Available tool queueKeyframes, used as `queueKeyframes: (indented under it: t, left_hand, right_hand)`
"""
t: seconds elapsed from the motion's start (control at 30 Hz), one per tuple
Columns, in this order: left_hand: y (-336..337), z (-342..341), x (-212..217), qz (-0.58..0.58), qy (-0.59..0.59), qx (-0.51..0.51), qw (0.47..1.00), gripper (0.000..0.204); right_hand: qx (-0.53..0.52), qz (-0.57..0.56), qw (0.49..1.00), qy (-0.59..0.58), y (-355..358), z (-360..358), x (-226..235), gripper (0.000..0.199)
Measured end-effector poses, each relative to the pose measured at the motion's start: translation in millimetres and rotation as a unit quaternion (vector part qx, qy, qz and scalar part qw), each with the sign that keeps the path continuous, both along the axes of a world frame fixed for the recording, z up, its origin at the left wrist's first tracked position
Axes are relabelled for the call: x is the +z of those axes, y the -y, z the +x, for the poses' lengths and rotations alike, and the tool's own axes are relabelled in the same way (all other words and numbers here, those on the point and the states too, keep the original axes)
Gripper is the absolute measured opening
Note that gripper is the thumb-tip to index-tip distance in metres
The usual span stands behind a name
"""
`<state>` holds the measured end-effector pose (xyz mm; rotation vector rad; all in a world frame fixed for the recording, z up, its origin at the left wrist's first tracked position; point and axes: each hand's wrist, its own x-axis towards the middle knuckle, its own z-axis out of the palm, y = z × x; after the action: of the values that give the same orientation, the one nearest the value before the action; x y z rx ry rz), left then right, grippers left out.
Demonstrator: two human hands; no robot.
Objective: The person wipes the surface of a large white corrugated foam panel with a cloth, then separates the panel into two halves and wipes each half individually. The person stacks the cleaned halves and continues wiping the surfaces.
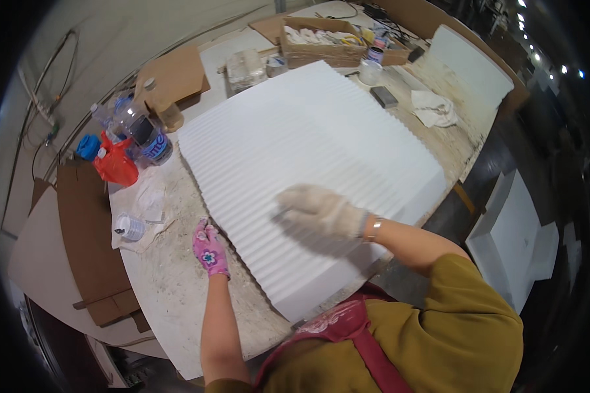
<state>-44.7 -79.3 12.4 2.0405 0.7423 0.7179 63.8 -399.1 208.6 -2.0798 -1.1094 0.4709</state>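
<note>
Right hand point(318, 211), with the ridged white panel point(278, 137) beneath.

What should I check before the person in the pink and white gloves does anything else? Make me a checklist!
1. Both hands gloved: ok; the left hand wears pink, the right hand off-white.
2. White ridged panel resting on the worktable: ok.
3. Big plastic bottle and white cup off the panel: ok; both are left of it.
4. Right wrist bare: not ok; a shiny band is on it.
5. Left hand touching the panel: cannot tell; it's right by the edge.
6. Something in the right hand: cannot tell; it's blurred.
</note>
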Motion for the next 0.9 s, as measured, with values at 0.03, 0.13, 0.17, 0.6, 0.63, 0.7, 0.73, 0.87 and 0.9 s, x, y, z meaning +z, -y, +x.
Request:
queueKeyframes:
  t: [0.03, 0.13, 0.17, 0.6, 0.63, 0.7, 0.73, 0.87, 0.9]
  left_hand:
    - [-2.3, -2.3, 5.6, -0.002, 0.000, -0.016, 1.000, 0.030]
    - [-4.7, -19.3, 25.7, -0.167, 0.011, -0.033, 0.985, 0.038]
    - [-1.5, -27.9, 32.2, -0.195, 0.016, -0.027, 0.980, 0.039]
    - [243.9, -142.9, 128.4, 0.092, 0.017, -0.141, 0.986, 0.035]
    - [262.3, -132.4, 131.9, 0.039, -0.091, -0.158, 0.983, 0.030]
    - [291.8, -111.3, 134.6, 0.043, -0.127, -0.271, 0.953, 0.024]
    - [304.1, -104.4, 134.9, 0.017, -0.144, -0.281, 0.949, 0.024]
    - [328.7, -90.6, 130.2, -0.068, -0.288, -0.211, 0.932, 0.023]
    - [332.1, -90.7, 128.7, -0.091, -0.270, -0.199, 0.938, 0.024]
  right_hand:
    - [-0.066, 0.002, 0.998, 0.012, 36.6, -0.9, -1.1, 0.047]
    - [-0.205, 0.091, 0.970, 0.093, 145.3, 7.6, -13.5, 0.041]
    - [-0.277, 0.114, 0.950, 0.086, 178.7, 13.3, -21.6, 0.041]
    - [-0.557, 0.072, 0.827, -0.023, 389.1, 80.7, -87.0, 0.047]
    - [-0.558, 0.039, 0.829, 0.007, 397.5, 99.6, -83.2, 0.047]
    - [-0.542, 0.040, 0.838, 0.040, 417.1, 141.0, -85.8, 0.052]
    - [-0.549, -0.016, 0.834, 0.045, 429.2, 164.5, -92.4, 0.053]
    - [-0.498, -0.082, 0.808, 0.303, 501.1, 280.3, -143.3, 0.055]
    - [-0.465, -0.161, 0.809, 0.320, 524.9, 315.0, -156.5, 0.053]
